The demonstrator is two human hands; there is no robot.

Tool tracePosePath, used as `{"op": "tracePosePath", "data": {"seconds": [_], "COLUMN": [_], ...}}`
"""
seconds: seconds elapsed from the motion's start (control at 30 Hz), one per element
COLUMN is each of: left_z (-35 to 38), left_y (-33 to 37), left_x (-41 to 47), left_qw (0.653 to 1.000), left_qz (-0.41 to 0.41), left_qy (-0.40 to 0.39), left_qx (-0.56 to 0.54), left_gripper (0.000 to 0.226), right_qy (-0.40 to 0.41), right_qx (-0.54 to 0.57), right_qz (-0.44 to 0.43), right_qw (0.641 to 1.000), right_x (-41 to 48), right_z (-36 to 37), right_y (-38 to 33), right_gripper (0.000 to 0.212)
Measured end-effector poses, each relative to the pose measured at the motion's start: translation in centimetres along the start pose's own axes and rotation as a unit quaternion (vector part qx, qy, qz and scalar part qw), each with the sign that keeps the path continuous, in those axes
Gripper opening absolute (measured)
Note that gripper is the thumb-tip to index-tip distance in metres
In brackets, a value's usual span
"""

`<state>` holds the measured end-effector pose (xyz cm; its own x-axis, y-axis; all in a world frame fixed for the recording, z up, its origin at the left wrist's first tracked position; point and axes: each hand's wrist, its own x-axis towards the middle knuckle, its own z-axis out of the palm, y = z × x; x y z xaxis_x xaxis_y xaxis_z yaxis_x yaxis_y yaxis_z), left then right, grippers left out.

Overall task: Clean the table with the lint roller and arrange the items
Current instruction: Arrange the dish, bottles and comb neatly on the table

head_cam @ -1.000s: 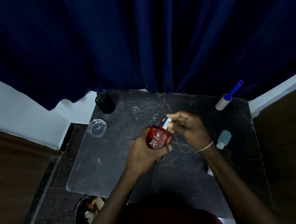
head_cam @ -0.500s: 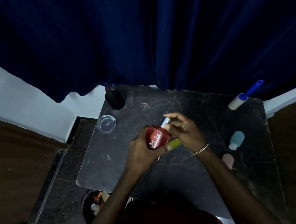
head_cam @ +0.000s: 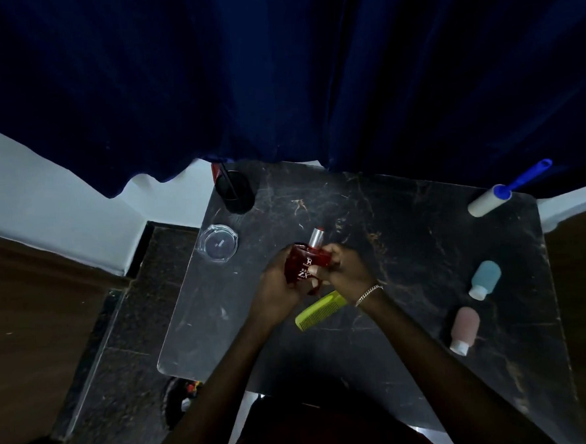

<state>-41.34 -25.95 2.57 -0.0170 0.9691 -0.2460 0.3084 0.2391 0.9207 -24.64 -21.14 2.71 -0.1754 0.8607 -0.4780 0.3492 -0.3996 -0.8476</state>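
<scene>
**Both hands on the red perfume bottle above the marble table**

Here, from the head camera, the person holds a red perfume bottle (head_cam: 306,264) over the middle of the dark marble table (head_cam: 406,249). The left hand (head_cam: 276,286) wraps the bottle's body from the left, fingers curled tight around it. The right hand (head_cam: 344,270), with a chain bracelet (head_cam: 368,294) at the wrist, closes on the bottle from the right, fingertips pressed to its front. The bottle's silver neck points toward the far edge, tilted a little.

A lime-green comb (head_cam: 319,309) lies flat on the table just under the right wrist, partly hidden by it. The lint roller (head_cam: 493,202) lies at the far right corner, its blue handle reaching past the edge toward the navy curtain (head_cam: 275,68). Along the right edge lie two small bottles on their sides, a teal one (head_cam: 485,278) and, nearer the person, a pink one (head_cam: 464,329). At the far left corner stands a black cup (head_cam: 235,194) with something thin in it, and just beside it, on the left edge, sits a clear glass ashtray (head_cam: 217,243).
</scene>
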Motion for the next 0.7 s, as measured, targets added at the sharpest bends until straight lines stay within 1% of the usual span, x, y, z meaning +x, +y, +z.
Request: {"op": "tracePosePath", "data": {"seconds": [0.1, 0.17, 0.27, 0.37, 0.47, 0.5, 0.63, 0.7], "left_z": [-0.7, -1.2, -2.0, -3.3, -4.1, -4.2, -4.1, -3.9], "left_y": [-0.5, -0.5, -0.9, -1.2, -1.3, -1.2, -1.9, -3.4], "left_x": [2.7, 4.5, 7.6, 10.7, 13.4, 14.1, 16.2, 17.3], "left_qw": [0.999, 0.998, 0.997, 0.994, 0.996, 0.997, 0.998, 0.998], "left_qz": [0.021, 0.036, 0.055, 0.037, 0.043, 0.043, 0.036, 0.043], "left_qy": [-0.02, -0.029, -0.022, -0.046, -0.033, -0.027, 0.009, 0.025], "left_qx": [0.026, 0.031, 0.045, 0.095, 0.069, 0.066, 0.048, 0.049], "left_gripper": [0.052, 0.05, 0.048, 0.055, 0.055, 0.057, 0.083, 0.085], "right_qy": [0.034, 0.051, 0.069, 0.086, 0.102, 0.099, 0.109, 0.111], "right_qx": [-0.065, -0.067, -0.066, -0.084, -0.108, -0.108, -0.132, -0.147], "right_qz": [-0.024, -0.031, -0.051, -0.07, -0.083, -0.088, -0.113, -0.117], "right_qw": [0.997, 0.996, 0.994, 0.99, 0.985, 0.985, 0.979, 0.976], "right_x": [2.8, 4.8, 7.9, 11.1, 14.0, 14.8, 17.6, 18.8], "right_z": [0.6, 1.1, 1.6, 2.1, 2.4, 2.5, 3.0, 3.2], "right_y": [-0.2, -0.7, -1.9, -3.4, -4.6, -4.8, -4.6, -4.2], "right_gripper": [0.03, 0.033, 0.034, 0.033, 0.031, 0.029, 0.026, 0.027]}}
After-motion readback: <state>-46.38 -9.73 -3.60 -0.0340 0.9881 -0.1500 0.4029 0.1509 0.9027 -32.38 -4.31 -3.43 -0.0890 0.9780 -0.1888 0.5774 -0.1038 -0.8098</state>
